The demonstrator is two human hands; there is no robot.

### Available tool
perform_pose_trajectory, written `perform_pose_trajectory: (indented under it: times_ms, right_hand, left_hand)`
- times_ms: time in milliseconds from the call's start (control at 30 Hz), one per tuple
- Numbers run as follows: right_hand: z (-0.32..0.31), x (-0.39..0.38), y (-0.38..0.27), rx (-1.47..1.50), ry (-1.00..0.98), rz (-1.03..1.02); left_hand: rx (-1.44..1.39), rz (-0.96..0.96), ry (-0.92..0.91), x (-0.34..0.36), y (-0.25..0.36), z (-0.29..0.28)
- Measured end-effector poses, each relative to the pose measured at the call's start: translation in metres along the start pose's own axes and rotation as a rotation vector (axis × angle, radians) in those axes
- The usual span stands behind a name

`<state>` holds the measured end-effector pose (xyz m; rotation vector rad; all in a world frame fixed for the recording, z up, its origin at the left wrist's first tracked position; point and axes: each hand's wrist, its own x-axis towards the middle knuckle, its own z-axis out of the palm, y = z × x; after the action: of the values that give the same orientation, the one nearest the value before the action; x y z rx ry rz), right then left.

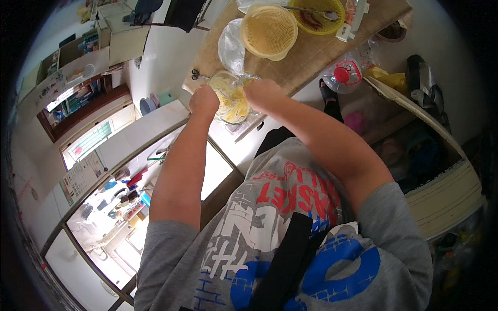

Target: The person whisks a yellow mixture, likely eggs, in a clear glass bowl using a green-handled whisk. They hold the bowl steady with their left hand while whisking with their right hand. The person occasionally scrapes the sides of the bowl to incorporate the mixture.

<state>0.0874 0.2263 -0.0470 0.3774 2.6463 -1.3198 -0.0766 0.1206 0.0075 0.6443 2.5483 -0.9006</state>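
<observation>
A clear glass bowl [235, 121] with a streaky yellow and white mixture [231, 103] inside is at the near end of the table. My left hand [204, 100] is closed on the bowl's left rim. On the opposite side, my right hand [263, 96] is curled into a fist over the right edge. Whatever it grips is hidden by the fingers. Just beyond the bowl lies a crumpled clear plastic bag [231, 46]. Small dark-handled scissors [198, 75] rest close to my left hand.
Farther along the brown tabletop [316, 56] stand a cream colander [268, 32] and a yellow basket [324, 26] with a spoon in it. Right of the table, a large clear bottle with a red cap [346, 72] stands near a person's sandalled foot [328, 92]. A glazed partition [116, 223] is on the left.
</observation>
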Motion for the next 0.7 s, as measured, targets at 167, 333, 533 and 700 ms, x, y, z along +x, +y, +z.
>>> perform_pose_trajectory:
  times_ms: [167,333,533,700]
  right_hand:
    - [-0.012,0.011,0.000,0.004,-0.007,-0.036]
    - [-0.015,0.013,-0.005,-0.083,-0.083,-0.044]
    - [-0.009,0.018,-0.011,-0.090,-0.022,-0.108]
    - [0.002,0.012,-0.007,-0.056,-0.028,-0.090]
  left_hand:
    - [-0.028,0.005,-0.036,-0.009,0.008,-0.009]
    - [-0.032,-0.006,-0.005,-0.005,0.000,0.003]
    - [-0.051,0.006,0.010,-0.009,-0.003,-0.003]
    - [-0.067,-0.007,-0.005,-0.004,-0.014,0.001]
